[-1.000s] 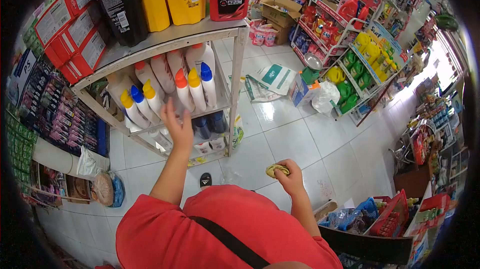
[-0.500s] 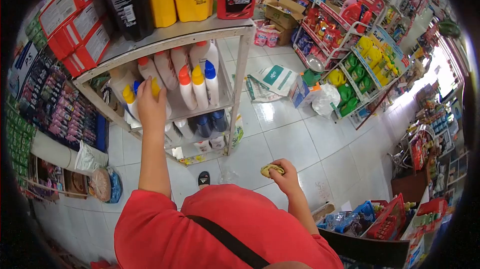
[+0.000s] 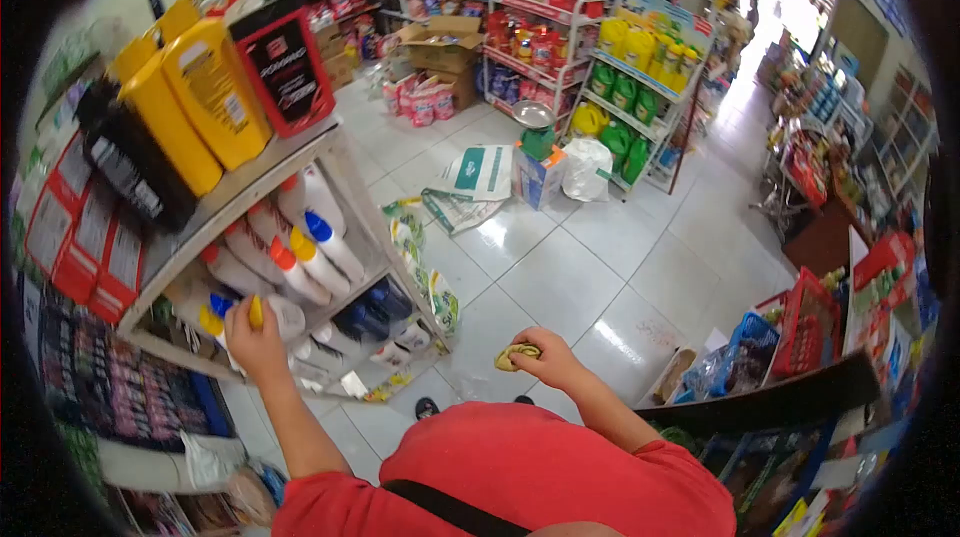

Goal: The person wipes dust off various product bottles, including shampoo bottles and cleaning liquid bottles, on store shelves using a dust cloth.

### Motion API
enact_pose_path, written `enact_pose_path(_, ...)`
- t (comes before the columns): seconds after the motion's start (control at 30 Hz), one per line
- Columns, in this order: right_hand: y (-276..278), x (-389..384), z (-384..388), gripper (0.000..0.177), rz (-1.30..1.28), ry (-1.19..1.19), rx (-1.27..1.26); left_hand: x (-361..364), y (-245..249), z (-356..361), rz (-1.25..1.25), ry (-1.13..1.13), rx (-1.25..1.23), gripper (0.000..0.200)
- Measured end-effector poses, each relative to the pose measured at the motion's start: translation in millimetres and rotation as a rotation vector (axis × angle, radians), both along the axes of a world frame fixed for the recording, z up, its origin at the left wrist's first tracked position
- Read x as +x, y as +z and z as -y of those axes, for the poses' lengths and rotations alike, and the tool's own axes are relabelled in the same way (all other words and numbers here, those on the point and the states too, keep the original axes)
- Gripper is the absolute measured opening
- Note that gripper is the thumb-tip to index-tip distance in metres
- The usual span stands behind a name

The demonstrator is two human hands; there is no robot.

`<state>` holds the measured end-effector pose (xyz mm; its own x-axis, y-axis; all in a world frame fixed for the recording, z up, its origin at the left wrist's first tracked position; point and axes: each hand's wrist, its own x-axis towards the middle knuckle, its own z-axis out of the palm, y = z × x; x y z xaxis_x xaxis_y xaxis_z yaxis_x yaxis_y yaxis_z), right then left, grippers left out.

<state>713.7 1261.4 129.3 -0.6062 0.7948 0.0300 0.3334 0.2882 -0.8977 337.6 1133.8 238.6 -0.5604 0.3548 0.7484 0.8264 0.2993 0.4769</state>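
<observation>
My left hand is at the upper compartment of the metal shelf, its fingers closed at the yellow cap of a white squeeze bottle. The hand hides part of that bottle. A blue cap and another yellow cap stick out just left of the fingers. Farther along the same shelf stand white bottles with a red cap, a yellow cap and a blue cap. Over the floor, my right hand grips a crumpled yellowish cloth.
Yellow bottles, a black bottle and a red-and-black Romano bottle stand on the shelf top. A paper sack, a scale and a white bag sit on the tiles. Baskets are at the right.
The view has swung right and up, so the shelf appears farther left and tilted. My left hand remains at the yellow-capped bottle, and my right hand still holds the cloth.
</observation>
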Motion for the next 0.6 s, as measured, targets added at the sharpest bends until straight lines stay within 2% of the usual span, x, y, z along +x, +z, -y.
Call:
enact_pose_path(0.03, -1, 2, 1, 0.026, -0.003, -0.001, -0.015, 5, 9, 4, 0.048, -0.023, 0.025, 0.020)
enact_pose_path(0.13, 4, 4, -1, 0.025, 0.031, 0.002, -0.033, 22, 37, 14, -0.011, -0.140, 0.066, 0.017)
enact_pose_path(0.27, 7, -2, -1, 0.027, -0.046, 0.067, -0.001, 42, 49, 22, 0.067, -0.532, 0.160, 0.016)
enact_pose_path(0.3, 3, -5, -1, 0.031, -0.079, 0.114, 0.004, 49, 45, 18, 0.043, -0.594, 0.164, 0.017)
enact_pose_path(0.37, 8, -11, -1, 0.041, -0.133, 0.215, -0.044, 75, 41, 7, 0.199, -0.782, 0.147, 0.017)
enact_pose_path(0.43, 32, -17, 8, 0.055, -0.175, 0.323, -0.153, 97, 25, -9, 0.162, -0.882, 0.049, 0.017)
enact_pose_path(0.53, 61, -23, 18, 0.072, -0.175, 0.408, -0.134, 137, 7, -31, 0.161, -1.132, -0.085, 0.021)
enact_pose_path(0.6, 47, -26, 18, 0.073, -0.220, 0.426, -0.147, 157, -3, -39, 0.121, -1.251, -0.160, 0.024)
